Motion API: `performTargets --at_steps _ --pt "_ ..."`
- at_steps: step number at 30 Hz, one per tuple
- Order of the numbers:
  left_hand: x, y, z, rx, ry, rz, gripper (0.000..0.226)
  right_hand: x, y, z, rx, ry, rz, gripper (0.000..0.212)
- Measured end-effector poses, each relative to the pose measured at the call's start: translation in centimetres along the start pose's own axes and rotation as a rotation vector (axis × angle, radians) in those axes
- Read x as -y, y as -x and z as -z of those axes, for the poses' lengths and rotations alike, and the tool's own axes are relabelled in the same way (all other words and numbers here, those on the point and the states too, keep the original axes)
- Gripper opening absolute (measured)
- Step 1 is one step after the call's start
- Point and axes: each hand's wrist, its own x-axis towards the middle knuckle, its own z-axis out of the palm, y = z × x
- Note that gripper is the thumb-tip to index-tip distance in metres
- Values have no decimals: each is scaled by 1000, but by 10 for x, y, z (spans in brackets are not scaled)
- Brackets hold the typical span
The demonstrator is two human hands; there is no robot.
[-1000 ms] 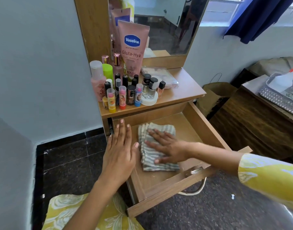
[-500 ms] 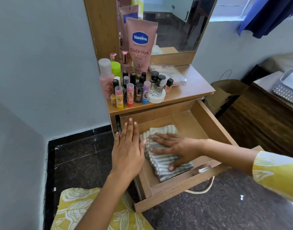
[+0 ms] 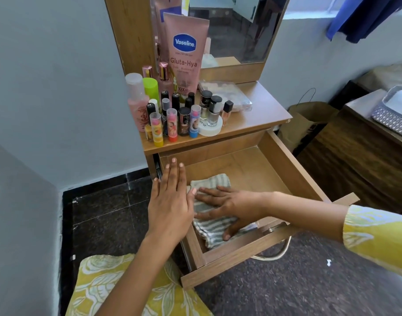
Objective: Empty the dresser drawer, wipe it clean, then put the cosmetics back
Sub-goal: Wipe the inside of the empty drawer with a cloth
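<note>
The wooden drawer [image 3: 286,160] is pulled out and holds only a folded grey-and-white striped cloth [image 3: 215,231]. My right hand [image 3: 227,207] lies flat on the cloth at the drawer's front left, fingers spread, pressing it to the bottom. My left hand [image 3: 170,201] rests flat and open on the drawer's left rim, holding nothing. The cosmetics stand on the dresser top [image 3: 264,108]: a pink Vaseline tube [image 3: 185,53], a pink bottle [image 3: 137,99], lip balms [image 3: 172,125], nail polish bottles [image 3: 209,106] and a clear compact case [image 3: 225,92].
A mirror [image 3: 236,28] rises behind the dresser top. A brown paper bag [image 3: 307,119] sits on the floor to the right, beside a dark wooden unit [image 3: 359,160] bearing a patterned tray [image 3: 393,117]. The grey wall is close on the left. A metal handle [image 3: 275,254] hangs under the drawer front.
My right hand has slid the cloth from the drawer's middle toward its front left corner. My left hand has stayed on the left rim.
</note>
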Motion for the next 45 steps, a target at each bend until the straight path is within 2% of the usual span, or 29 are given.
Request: performTargets --at_steps 3,5,9,14,19,24,26,29,33,35,37,42,45 --pt "0 -2 3 39 -9 9 61 -10 13 7 -57 -157 -69 80" --pt "-2 -6 6 52 10 29 63 -11 17 6 -66 -251 -148 90" --pt "-14 -11 2 -41 131 78 63 13 1 -1 8 -149 -216 116" --pt "-21 -11 -16 -205 141 113 71 46 -34 2 33 -76 -216 113" --pt "-18 -12 -20 -210 94 97 69 26 -19 2 33 -97 -253 126" --pt "-17 -12 -23 -218 79 106 69 -19 32 -1 108 -114 -387 133" --pt "-18 -12 -23 -220 75 110 71 -28 50 7 129 -172 -426 128" --pt "-18 -13 -23 -223 69 105 73 -24 55 22 60 -438 -564 112" --pt "-18 -13 -21 -228 61 107 71 12 20 28 82 -679 -943 94" --pt "-18 -14 -22 -228 61 104 71 33 -9 26 67 -727 -1057 77" --pt "-17 -14 -22 -217 71 98 72 54 -30 29 39 -803 -1073 64" --pt "-17 -13 -23 -235 76 99 70 78 -35 31 7 -988 -964 67" --pt "-16 -13 -24 -224 93 97 71 69 -18 21 50 -896 -1006 67"
